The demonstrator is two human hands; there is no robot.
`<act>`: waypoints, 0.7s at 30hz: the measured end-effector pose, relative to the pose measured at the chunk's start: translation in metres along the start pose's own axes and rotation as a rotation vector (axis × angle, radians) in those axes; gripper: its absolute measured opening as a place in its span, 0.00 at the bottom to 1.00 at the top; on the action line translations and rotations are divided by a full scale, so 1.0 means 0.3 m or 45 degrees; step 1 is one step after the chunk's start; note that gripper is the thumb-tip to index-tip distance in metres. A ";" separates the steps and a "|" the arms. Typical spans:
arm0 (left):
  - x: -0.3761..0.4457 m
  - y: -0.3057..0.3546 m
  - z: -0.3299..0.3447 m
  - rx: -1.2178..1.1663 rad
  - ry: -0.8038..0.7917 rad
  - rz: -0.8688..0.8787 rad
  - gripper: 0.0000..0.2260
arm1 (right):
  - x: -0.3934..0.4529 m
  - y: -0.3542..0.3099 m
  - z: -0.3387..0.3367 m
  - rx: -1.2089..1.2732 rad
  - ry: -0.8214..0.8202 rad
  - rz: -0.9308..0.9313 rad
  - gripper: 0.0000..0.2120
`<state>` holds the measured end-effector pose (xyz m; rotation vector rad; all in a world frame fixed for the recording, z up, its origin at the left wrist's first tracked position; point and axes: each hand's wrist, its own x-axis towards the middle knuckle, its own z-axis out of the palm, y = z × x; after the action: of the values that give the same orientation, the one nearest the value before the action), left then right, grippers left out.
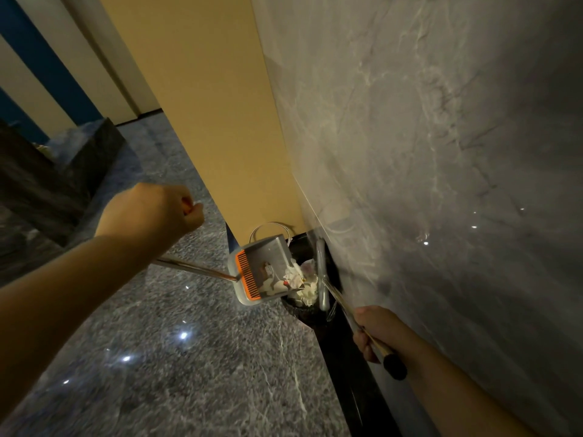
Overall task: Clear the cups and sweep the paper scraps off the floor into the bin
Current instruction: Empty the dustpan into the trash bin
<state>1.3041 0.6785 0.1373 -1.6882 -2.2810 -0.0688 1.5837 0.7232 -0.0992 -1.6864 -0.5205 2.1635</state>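
My left hand (pixel 157 209) is a raised fist gripping the top of the dustpan's metal handle (pixel 195 268). The grey dustpan (pixel 262 269), with an orange comb edge, is tipped toward a black bin (pixel 298 305) at the foot of the wall. White crumpled paper scraps (pixel 299 279) lie at the pan's lip and in the bin. My right hand (pixel 375 329) grips the broom's thin handle (pixel 344 305) near its black end cap. The pale broom head (pixel 321 272) stands over the bin beside the wall. No cups are in view.
A grey marble wall (pixel 441 152) rises on the right with a black skirting strip (pixel 353 373) along its base. A tan panel (pixel 214 105) stands behind the bin. A dark stone block (pixel 63 178) is at the left. The speckled grey floor (pixel 189 357) spreads below.
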 end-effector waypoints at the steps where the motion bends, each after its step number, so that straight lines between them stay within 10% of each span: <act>1: -0.002 0.001 -0.007 -0.006 0.005 -0.001 0.12 | -0.020 0.003 0.002 -0.023 -0.002 -0.046 0.14; 21: -0.083 0.004 0.133 -0.047 -0.046 -0.092 0.12 | -0.109 -0.030 0.053 -0.229 -0.069 -0.151 0.14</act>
<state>1.3033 0.6643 0.0924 -1.6372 -2.3809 -0.0972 1.5762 0.7142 -0.0636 -1.6441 -0.8308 2.1363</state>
